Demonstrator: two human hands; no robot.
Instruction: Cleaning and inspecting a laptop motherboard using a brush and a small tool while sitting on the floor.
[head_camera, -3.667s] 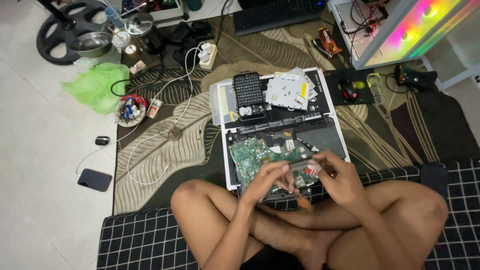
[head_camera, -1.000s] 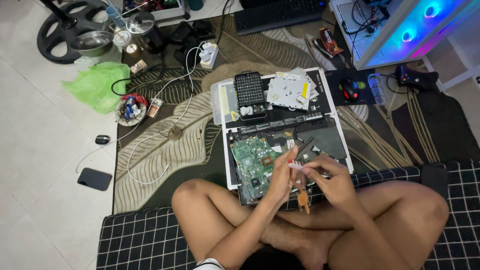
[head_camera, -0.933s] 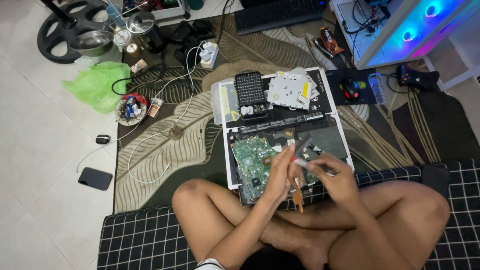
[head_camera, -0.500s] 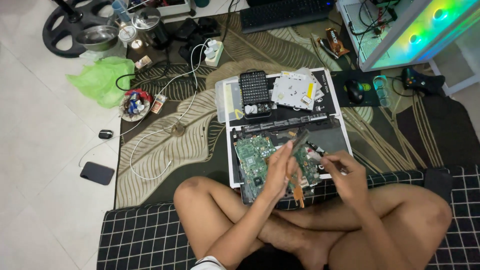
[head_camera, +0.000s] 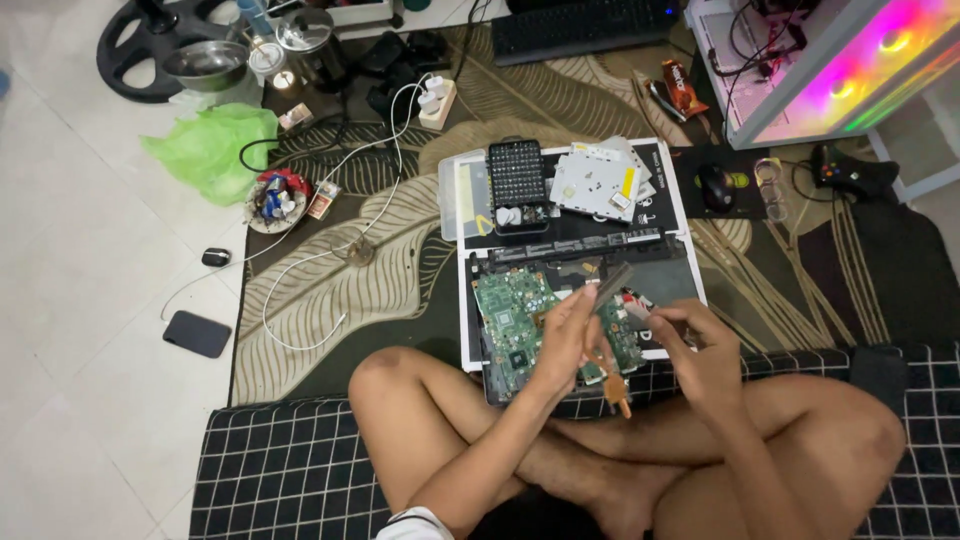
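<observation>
**benchrat:** Ok so here's how it sits. Person cross-legged on a checked mat (head_camera: 270, 470), opened laptop chassis (head_camera: 580, 255) right in front of the knees. The green motherboard (head_camera: 515, 320) lies in the lower half of the case, still seated as far as I can tell. Left hand (head_camera: 568, 335) is closed around a dark flat strip-shaped part (head_camera: 612, 280) that angles up toward 1 o'clock over the board. Right hand (head_camera: 700, 345) is curled in at about 3 o'clock from the left one, fingers pinched narrow; can't tell what's in them, too small. An orange-handled tool (head_camera: 612, 390) pokes down toward 6 o'clock under the hands, which hand carries it I can't make out.

**solderjoe:** What worries me is that strip hovering over bare circuitry. If it slips or gets levered, I'd guess it scrapes components or tugs a connector. Same for the tool tip.

**benchrat:** Yeah, and working over a patterned rug (head_camera: 330, 290) is asking for lost screws, plus probably static. The bit set (head_camera: 517, 175) and the removed metal plates (head_camera: 600, 185) are parked on the lid at 12 o'clock, fine there, but a white cable (head_camera: 300, 270) loops around at 9 o'clock, near the knee.

**solderjoe:** One leg shift and the chassis gets bumped, I reckon.
</observation>
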